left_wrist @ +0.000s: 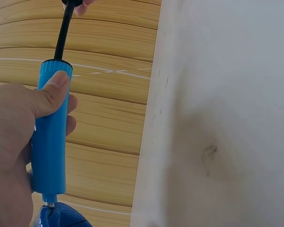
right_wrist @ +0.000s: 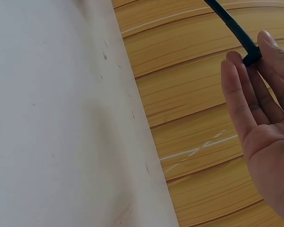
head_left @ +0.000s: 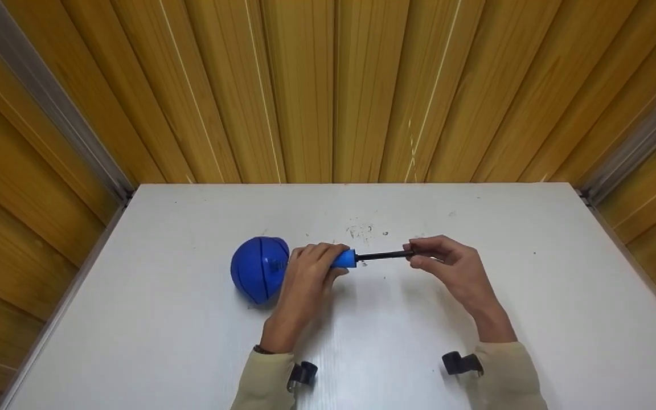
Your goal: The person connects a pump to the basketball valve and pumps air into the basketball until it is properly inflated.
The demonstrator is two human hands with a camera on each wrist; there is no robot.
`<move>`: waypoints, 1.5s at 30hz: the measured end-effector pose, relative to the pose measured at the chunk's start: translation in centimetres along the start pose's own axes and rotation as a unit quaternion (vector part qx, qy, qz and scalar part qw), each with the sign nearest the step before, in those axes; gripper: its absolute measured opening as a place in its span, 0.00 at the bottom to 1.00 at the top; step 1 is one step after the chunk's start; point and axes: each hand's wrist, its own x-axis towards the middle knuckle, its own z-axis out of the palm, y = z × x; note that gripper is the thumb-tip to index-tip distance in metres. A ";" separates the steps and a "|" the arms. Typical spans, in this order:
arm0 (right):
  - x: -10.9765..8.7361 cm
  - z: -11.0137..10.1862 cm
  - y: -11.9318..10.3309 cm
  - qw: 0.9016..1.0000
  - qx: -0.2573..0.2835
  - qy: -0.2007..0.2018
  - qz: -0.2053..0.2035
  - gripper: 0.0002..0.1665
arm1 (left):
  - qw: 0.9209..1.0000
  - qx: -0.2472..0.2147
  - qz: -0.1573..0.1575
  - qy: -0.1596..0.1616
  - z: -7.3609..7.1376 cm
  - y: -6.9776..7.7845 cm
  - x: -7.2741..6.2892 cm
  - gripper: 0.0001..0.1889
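A blue hand pump (left_wrist: 49,151) with a black rod (head_left: 382,255) is held level between my two hands. The left hand (head_left: 308,273) grips its barrel, thumb along the near side in the left wrist view. My right hand (head_left: 453,267) pinches the small black handle (right_wrist: 252,56) at the rod's end between thumb and fingers. The rod is drawn out of the barrel. At the pump's other end, a metal needle tip meets a dented, partly deflated blue ball (head_left: 257,270), which sits left of the left hand and is partly hidden behind it.
Both hands work over a white table (head_left: 151,341) with dark scuff marks past its middle. Yellow wood-patterned panels (head_left: 333,91) stand behind the table and along both sides. Black camera mounts (head_left: 303,373) stick out from the sleeves.
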 end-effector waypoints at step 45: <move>-0.5 0.6 -2.4 0.993 -0.094 0.032 -0.061 0.18 | 0.997 -0.077 -0.026 -0.011 -1.4 0.2 0.2 0.19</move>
